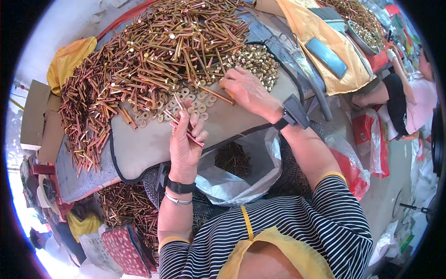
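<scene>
**Bolts gripped left, nuts within reach right**

Gripping a few bolts (179, 102) in closed left hand (184, 139), near centre toward 9 o'clock. With right hand (253, 95) curled at 1 o'clock, beside gold nuts (259, 69); cannot tell if pinching anything. Probably picking out parts; calls next, likely, for a clean pinch on one piece. On blue bench (69, 180): grey mat (139, 156), washers (202, 108), bolt heap (172, 39) at 11. At 2, phone (326, 56) on yellow cloth (343, 84); at 3, another person (420, 109).

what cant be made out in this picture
All in the head view:
Right hand: its palm side, hidden by the hand itself.
Bolts in the left hand: exact count, partly covered by fingers.
White bag: bottom, hidden by its contents.
Nuts: threads, too small.
</scene>
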The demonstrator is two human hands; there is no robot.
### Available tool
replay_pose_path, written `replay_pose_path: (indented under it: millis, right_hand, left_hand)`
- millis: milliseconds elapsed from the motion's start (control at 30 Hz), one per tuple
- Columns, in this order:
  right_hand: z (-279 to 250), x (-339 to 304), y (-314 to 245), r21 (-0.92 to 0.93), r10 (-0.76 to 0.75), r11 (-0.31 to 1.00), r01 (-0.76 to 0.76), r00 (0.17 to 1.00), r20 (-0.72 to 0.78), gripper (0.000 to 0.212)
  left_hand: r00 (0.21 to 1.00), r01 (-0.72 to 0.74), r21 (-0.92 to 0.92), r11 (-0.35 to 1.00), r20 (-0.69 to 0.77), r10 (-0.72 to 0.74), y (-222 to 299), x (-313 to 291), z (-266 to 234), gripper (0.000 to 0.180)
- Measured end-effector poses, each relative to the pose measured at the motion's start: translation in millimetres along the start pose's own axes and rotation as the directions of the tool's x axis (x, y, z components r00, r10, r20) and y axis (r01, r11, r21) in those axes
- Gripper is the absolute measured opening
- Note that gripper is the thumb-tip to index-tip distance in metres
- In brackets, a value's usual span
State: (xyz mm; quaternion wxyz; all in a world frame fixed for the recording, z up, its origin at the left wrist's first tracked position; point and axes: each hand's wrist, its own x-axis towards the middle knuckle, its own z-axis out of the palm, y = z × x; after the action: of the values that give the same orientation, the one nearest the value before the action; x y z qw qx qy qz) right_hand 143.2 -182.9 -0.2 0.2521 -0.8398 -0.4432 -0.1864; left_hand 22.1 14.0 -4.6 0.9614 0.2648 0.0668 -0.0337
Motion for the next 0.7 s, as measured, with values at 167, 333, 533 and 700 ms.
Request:
replay_pose_path:
  millis: [167,333,533,700]
  right_hand:
    - [-10.0,-24.4,-1.4,0.002,-0.029,1.0,0.029,0.998,-0.059,0.022]
    - [-13.4,-26.3,-4.0,0.016,-0.008,1.0,0.01,0.997,-0.083,0.016]
    - [-25.0,-28.3,-2.6,0.282,0.341,0.923,-0.26,0.894,-0.291,0.006]
    - [-19.5,-20.7,-11.4,0.088,0.021,0.996,-0.012,0.995,-0.099,0.017]
  left_hand:
    - [0.998,0.054,0.164,0.985,-0.038,-0.049,4.8,-8.6,5.2,0.037]
    - [0.996,0.084,0.17,0.982,-0.022,-0.082,1.4,-12.7,3.7,0.036]
    - [0.997,0.074,0.069,0.995,-0.009,-0.074,3.2,-11.5,-0.1,0.031]
    - [0.997,0.075,0.092,0.993,0.011,-0.077,0.9,-9.2,1.0,0.028]
